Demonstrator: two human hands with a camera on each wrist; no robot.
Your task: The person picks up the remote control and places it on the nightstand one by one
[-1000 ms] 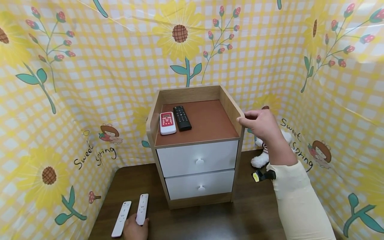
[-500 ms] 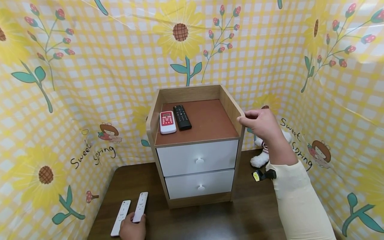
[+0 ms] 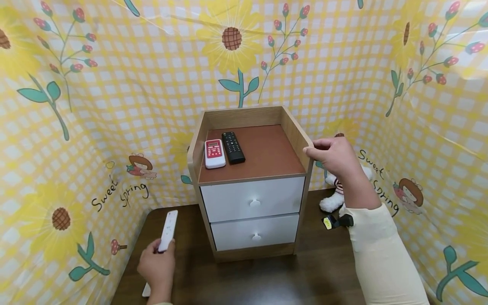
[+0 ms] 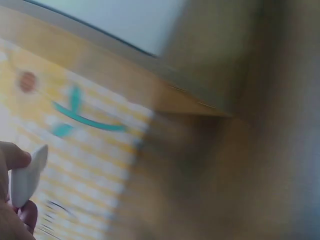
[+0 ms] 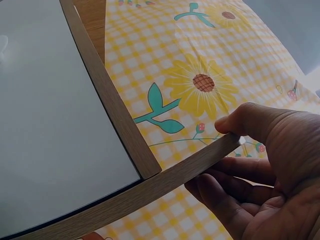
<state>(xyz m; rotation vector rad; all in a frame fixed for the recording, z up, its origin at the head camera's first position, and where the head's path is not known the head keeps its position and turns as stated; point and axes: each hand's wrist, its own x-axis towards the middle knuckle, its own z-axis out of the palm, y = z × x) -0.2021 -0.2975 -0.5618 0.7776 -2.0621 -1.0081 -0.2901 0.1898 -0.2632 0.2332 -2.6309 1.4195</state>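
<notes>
In the head view my left hand (image 3: 157, 263) pinches the lower end of a white remote control (image 3: 168, 231), raised above the table at the left. The left wrist view shows the same remote (image 4: 29, 176) between thumb and fingers. My right hand (image 3: 335, 157) grips the right side panel of a small wooden cabinet (image 3: 297, 131), thumb on one face and fingers on the other, as the right wrist view confirms. On the cabinet's brown top lie a red-and-white remote (image 3: 214, 154) and a black remote (image 3: 233, 148), side by side. A second white remote (image 3: 146, 290) is mostly hidden under my left forearm.
Two white drawers, the upper drawer (image 3: 244, 199) and the lower drawer (image 3: 244, 233), are closed. A white plush toy (image 3: 332, 202) sits behind my right arm. The dark wooden table (image 3: 259, 279) is bordered by a yellow checked cloth (image 3: 160, 84) on three sides.
My left hand has lifted the white remote off the table and moved it up and slightly left. The right hand stays on the cabinet's side panel.
</notes>
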